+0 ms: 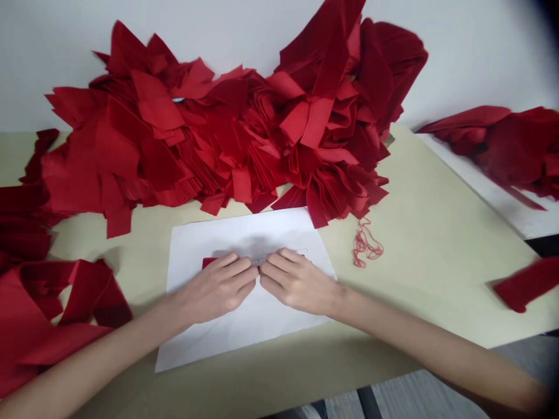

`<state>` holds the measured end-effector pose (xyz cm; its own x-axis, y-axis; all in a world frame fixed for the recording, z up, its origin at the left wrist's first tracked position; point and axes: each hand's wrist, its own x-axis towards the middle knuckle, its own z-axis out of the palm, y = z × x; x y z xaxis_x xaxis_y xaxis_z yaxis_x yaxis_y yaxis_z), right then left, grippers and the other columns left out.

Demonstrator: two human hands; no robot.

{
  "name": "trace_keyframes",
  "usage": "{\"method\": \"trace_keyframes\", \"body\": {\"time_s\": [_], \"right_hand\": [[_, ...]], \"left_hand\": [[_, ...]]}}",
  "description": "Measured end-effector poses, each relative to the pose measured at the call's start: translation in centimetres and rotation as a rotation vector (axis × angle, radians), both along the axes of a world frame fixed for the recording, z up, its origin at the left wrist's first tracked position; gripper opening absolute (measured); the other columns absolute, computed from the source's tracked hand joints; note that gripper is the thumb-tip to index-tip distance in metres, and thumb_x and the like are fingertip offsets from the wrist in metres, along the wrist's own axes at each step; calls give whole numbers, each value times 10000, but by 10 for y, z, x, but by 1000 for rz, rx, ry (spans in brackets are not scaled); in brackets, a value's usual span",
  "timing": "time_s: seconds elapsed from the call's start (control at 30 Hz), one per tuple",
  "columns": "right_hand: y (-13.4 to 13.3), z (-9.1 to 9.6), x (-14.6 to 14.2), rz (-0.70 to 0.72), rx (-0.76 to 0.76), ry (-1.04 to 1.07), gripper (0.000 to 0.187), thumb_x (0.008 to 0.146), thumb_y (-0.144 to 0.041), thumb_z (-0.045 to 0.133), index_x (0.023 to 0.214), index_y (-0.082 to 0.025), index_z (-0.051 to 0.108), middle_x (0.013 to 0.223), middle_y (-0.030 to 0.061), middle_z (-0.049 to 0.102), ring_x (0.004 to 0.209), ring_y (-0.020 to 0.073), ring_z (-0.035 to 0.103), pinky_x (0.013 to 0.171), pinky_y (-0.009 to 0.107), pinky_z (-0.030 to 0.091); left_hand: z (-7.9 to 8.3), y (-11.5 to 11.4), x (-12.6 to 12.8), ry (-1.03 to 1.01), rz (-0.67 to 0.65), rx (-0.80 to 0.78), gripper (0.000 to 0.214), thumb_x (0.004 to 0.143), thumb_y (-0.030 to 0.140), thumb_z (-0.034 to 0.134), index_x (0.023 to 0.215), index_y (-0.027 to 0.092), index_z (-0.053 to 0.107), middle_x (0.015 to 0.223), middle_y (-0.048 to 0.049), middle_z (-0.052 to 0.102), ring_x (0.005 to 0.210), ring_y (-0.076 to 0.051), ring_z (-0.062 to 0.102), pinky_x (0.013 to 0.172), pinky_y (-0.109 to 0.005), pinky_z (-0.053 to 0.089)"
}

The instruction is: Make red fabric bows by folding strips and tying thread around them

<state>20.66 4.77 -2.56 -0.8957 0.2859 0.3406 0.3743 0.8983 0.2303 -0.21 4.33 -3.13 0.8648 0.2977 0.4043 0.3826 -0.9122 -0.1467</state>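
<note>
On white paper (196,343), the left hand (213,288) and right hand (299,282) curl narrow, meeting over a red cloth strip (209,262); even pressure from both keeps it flat.

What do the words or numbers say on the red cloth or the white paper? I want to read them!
There are no words, labels, brands, numbers or signs to read on the white paper sheet under the left hand and right hand, or on the red cloth pieces.
</note>
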Motion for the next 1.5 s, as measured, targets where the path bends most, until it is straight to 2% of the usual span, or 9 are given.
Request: {"method": "trace_keyframes", "body": {"time_s": [0.17,0.37,0.63,0.87,1.0,1.1,1.3,1.43,1.5], "right_hand": [[-4,0,4,-16,-85,-51,168,887,-74,489,805,-119,628,807,44,590,783,177,488,711,323,352],[-10,9,12,-112,-384,-15,232,937,-110,422,1044,-115,628,954,68,625,948,190,481,817,342,365],[10,27,11,-172,-814,40,250,934,-200,465,763,-161,644,814,53,583,912,188,467,849,370,377],[10,25,11,-199,-895,130,254,925,-159,460,746,-162,641,798,43,594,867,166,520,865,369,403],[11,26,13,-186,-965,296,261,927,-172,456,767,-182,661,762,31,653,831,160,577,882,371,433],[16,30,20,-275,-1013,505,183,904,-218,511,852,-198,685,856,36,700,885,172,612,875,367,466],[34,34,49,-590,-1061,895,213,881,-337,547,848,-196,703,926,37,716,907,180,649,862,342,492],[35,37,46,-645,-1112,987,211,873,-336,553,840,-183,696,915,37,711,880,168,650,851,342,500],[30,44,34,-594,-1171,959,174,847,-316,588,807,-179,687,904,35,712,871,164,651,834,333,509]], "left_hand": [[5,1,-1,61,61,-166,258,887,35,437,727,136,613,729,-41,585,721,-191,452,637,-344,314],[19,13,7,133,93,-377,242,867,42,468,686,164,570,670,-7,538,668,-169,448,618,-319,306],[34,13,30,362,107,-253,204,692,-21,530,630,168,572,653,-35,578,700,-207,522,703,-349,345],[20,8,29,346,127,-110,204,677,-22,508,618,162,572,616,-33,554,637,-195,504,617,-327,335],[9,12,25,269,115,-120,186,723,13,516,620,153,581,607,-30,557,639,-196,514,644,-333,364],[6,17,23,179,131,-185,199,755,41,507,615,150,597,620,-34,581,661,-194,529,659,-330,386],[23,31,11,-235,291,-551,211,722,71,507,583,173,629,581,-10,598,623,-171,524,676,-335,414],[38,34,4,-801,484,-1082,104,687,151,633,665,206,718,686,-13,675,632,-174,554,612,-309,406],[39,30,5,-1010,486,-1402,91,699,191,659,708,216,747,694,-17,685,648,-179,572,641,-311,423]]}}
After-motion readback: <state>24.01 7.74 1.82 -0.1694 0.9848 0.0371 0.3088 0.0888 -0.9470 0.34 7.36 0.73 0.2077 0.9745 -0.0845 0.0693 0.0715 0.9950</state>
